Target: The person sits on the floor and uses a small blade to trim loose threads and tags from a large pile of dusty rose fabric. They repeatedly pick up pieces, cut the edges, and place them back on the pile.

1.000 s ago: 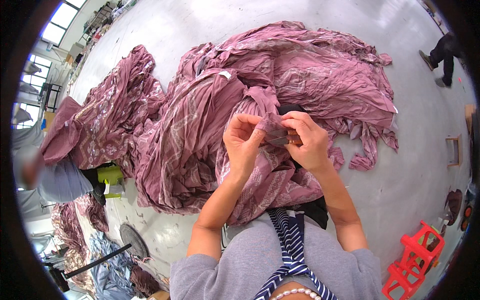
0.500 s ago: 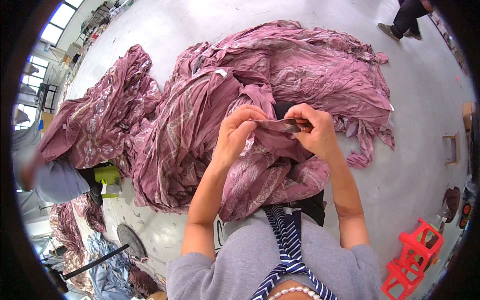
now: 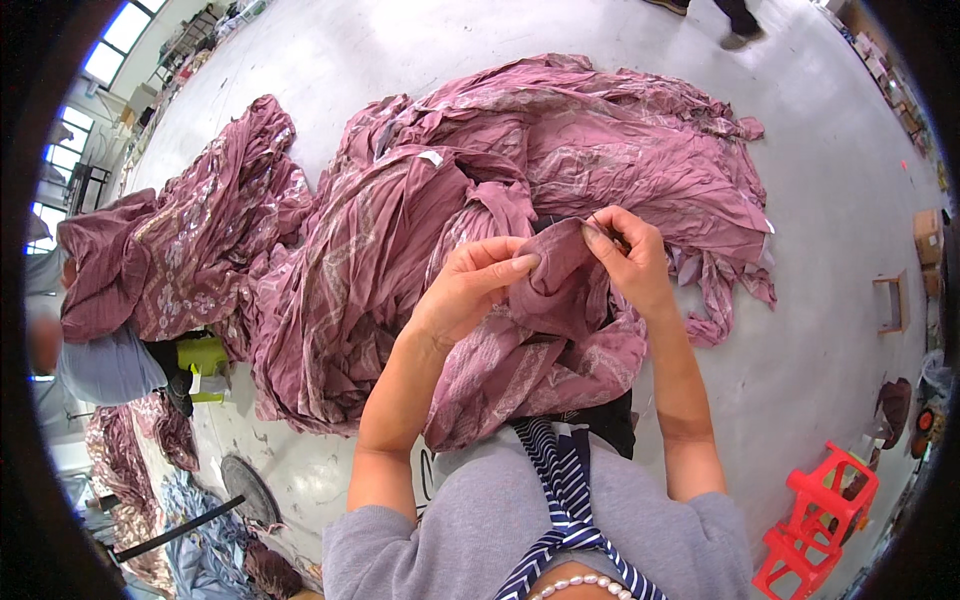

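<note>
A patterned mauve fabric (image 3: 565,275) is gathered over my lap and held up between my hands. On its left, my left hand (image 3: 472,288) pinches a fold between thumb and fingers. My right hand (image 3: 632,262) is closed on the upper right edge of the same piece, thumb against fingertips. Something small and dark shows inside the curled right fingers; its kind is hidden now. The rest of the cloth runs into a large crumpled heap (image 3: 640,150) on the floor before me, with a small white label (image 3: 431,157) on one fold.
At the left, another person (image 3: 108,365) sits by a green stool (image 3: 205,365), with the fabric spread before them. Red plastic stools (image 3: 815,515) stand at lower right. Light blue cloth (image 3: 205,540) lies at lower left. Someone's shoe (image 3: 742,40) shows at the top.
The edge between my hands has been turned and lifted, opening a flap of fabric. A dark, blade-like tool seen in my right hand is now mostly hidden. The walking person has moved left.
</note>
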A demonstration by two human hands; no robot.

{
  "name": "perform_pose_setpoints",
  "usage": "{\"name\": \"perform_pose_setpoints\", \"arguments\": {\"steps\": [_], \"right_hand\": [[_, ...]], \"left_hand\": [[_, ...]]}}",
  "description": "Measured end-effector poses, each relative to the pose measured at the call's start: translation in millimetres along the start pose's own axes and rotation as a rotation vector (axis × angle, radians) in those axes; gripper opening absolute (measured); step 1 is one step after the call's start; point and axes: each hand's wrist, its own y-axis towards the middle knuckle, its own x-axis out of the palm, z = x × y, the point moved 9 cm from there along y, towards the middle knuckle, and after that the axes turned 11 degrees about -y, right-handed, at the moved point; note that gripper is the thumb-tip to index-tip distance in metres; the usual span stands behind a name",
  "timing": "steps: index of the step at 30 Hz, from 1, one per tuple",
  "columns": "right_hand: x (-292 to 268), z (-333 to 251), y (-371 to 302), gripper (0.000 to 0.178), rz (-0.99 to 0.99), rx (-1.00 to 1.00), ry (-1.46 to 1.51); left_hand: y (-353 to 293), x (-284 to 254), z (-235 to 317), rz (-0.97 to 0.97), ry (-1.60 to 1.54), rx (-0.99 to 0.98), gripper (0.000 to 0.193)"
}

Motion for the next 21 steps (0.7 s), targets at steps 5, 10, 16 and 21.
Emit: {"name": "perform_pose_setpoints", "arguments": {"steps": [5, 10, 16, 21], "right_hand": [[-21, -26, -5, 0.023, 0.215, -0.098, -0.239], [-26, -48, -23, 0.023, 0.235, -0.165, -0.342], [-17, -42, -24, 0.024, 0.156, -0.157, -0.375], [-14, -49, -22, 0.022, 0.170, -0.212, -0.399]], "left_hand": [[6, -3, -6, -0.015, -0.016, 0.021, 0.021], [10, 2, -4, -0.017, 0.007, 0.021, 0.022], [9, 1, 0, 0.011, 0.117, 0.096, 0.022], [8, 9, 2, 0.058, 0.240, 0.107, 0.025]]}}
